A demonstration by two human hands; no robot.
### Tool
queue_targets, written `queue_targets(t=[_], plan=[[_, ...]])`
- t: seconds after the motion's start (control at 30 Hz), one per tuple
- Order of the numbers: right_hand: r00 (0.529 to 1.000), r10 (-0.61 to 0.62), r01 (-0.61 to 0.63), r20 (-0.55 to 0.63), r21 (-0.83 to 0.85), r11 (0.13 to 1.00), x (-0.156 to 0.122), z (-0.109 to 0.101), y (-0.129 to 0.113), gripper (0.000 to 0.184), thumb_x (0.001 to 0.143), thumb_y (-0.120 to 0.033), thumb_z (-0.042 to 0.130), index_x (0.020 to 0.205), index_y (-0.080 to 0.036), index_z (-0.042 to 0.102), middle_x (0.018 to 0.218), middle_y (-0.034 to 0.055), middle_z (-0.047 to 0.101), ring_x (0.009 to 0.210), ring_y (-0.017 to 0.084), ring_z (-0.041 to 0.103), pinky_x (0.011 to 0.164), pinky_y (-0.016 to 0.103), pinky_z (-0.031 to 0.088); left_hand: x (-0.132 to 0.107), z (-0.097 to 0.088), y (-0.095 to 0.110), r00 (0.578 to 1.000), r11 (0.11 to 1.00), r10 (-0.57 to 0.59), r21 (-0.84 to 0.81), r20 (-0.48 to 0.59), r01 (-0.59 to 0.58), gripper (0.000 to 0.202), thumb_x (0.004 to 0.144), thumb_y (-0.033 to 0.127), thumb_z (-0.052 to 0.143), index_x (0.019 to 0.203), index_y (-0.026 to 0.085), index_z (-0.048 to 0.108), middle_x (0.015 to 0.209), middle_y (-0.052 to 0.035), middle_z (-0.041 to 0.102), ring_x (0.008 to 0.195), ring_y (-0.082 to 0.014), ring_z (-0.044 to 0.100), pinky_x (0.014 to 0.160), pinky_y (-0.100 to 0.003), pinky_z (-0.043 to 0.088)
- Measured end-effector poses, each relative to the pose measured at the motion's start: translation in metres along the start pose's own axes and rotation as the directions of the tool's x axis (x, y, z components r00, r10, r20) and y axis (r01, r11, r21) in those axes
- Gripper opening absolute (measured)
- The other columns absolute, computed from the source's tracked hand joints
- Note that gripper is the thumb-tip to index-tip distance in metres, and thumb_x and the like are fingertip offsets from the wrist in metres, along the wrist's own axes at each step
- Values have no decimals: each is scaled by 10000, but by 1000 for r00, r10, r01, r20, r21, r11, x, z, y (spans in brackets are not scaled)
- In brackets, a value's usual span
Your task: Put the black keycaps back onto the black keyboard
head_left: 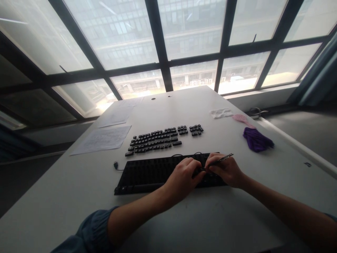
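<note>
I see the right hand with its fingers closed around a slim tool, whose back end pokes up past the knuckles; its tip is hidden from me where both hands meet over the right part of the black keyboard. There the fingers of the left hand are bent close together against something small and dark, and I can't tell whether they pinch it or only press. The hands cover much of the keyboard's right end, and shadow blurs the rest for me. A thin cable shows only in pieces behind it, and a plug lies just off its left end. Beyond the keyboard, loose black keycaps stand in rows, their markings unreadable to me. Past its left end lie papers, too faint to read; well off beyond its right end are a white cloth and a pink-and-purple bundle I can't identify. All this is on a white counter. Farthest from the keyboard, dark-framed windows show a washed-out building, and a bluish curtain is cut off at my right.
</note>
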State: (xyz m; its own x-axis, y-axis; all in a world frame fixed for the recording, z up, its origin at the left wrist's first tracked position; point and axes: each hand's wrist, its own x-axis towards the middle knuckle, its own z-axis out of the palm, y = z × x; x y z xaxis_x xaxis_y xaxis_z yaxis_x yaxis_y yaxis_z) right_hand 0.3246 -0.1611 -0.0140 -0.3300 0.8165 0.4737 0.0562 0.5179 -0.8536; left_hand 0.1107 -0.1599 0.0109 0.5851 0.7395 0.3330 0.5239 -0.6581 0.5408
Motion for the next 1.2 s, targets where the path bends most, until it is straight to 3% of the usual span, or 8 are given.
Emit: queue_targets(t=[0.17,0.3,0.5,0.67,0.8,0.97,1.1,1.2], plan=[[994,-71,80,87,-103,991,0,-2,-4,92,923,-205,617,925,-195,708,803,30,629,685,150,587,627,279,468,-1,1,-1,997,999,47,0,58,-47,236,988,341,545,1000,187,722,806,-44,637,747,-158,573,719,-275,447],[990,-71,87,119,-131,988,-1,-4,-9,119,924,-168,604,945,-205,716,831,35,638,684,143,589,605,266,470,5,-6,-2,985,950,-119,-273,125,149,172,868,323,718,960,192,781,831,-45,705,737,-153,620,701,-256,471],[938,-225,261,265,-109,959,0,-8,-18,197,922,-96,573,1052,-190,688,920,78,657,770,155,623,658,276,515,17,-23,-8,825,636,-290,-546,486,545,290,766,368,776,952,147,795,813,-56,750,729,-159,647,676,-251,487],[826,-289,459,485,-279,843,2,-7,-32,239,954,-44,461,1042,-158,652,929,101,659,844,174,602,730,303,519,18,-25,-12,781,620,-280,-516,558,591,270,709,346,806,891,148,792,803,-43,742,715,-144,636,657,-234,466],[801,-242,509,547,-410,757,1,-4,-36,259,978,-36,422,1003,-160,648,956,95,654,872,172,587,746,292,515,17,-23,-7,820,704,-307,-465,484,537,214,725,287,770,872,133,783,780,-47,738,701,-150,644,622,-225,473],[846,-210,477,489,-519,709,1,-5,-32,272,979,-49,426,977,-174,667,900,81,635,772,161,579,705,289,501,12,-22,8,950,908,-279,-284,141,309,122,751,204,720,840,163,793,771,-32,706,685,-137,634,598,-212,466],[827,-197,485,526,-492,723,3,-9,-30,295,961,-23,427,994,-180,674,903,82,650,803,172,595,719,290,499,17,-33,2,969,933,-235,-262,76,247,117,770,190,706,851,169,787,786,-27,714,688,-131,655,619,-205,500],[873,-231,433,429,-466,772,5,-16,-29,296,971,-56,429,1072,-188,674,964,102,662,841,175,615,739,291,513,39,-49,-23,970,954,-243,-184,-22,235,162,784,210,695,908,152,781,856,-53,744,736,-153,679,691,-240,543]])
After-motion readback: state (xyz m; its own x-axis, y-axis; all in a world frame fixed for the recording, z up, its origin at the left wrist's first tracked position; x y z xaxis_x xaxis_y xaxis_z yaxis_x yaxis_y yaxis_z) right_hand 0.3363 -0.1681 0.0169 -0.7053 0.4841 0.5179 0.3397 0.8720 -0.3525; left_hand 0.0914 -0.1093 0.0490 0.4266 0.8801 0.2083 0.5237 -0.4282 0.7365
